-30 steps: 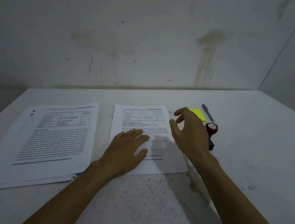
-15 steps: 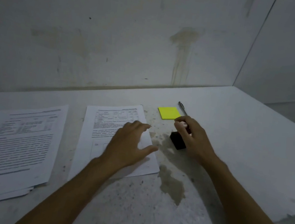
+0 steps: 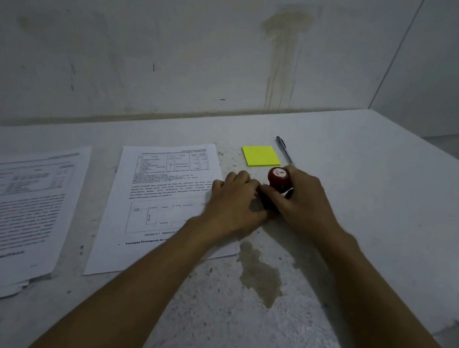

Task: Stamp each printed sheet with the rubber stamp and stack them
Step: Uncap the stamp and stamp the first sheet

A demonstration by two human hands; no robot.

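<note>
The rubber stamp [image 3: 278, 180] is being gripped by right hand [image 3: 304, 204] fingers, beside the single sheet [image 3: 162, 194] near the surface's far edge. Left hand [image 3: 236, 203] fingers are pinching its base, probably uncapping; inking judged next.

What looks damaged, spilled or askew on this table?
A brownish stain marks the table just right of the single sheet, near its lower corner. The paper stack at left is unevenly fanned.
</note>
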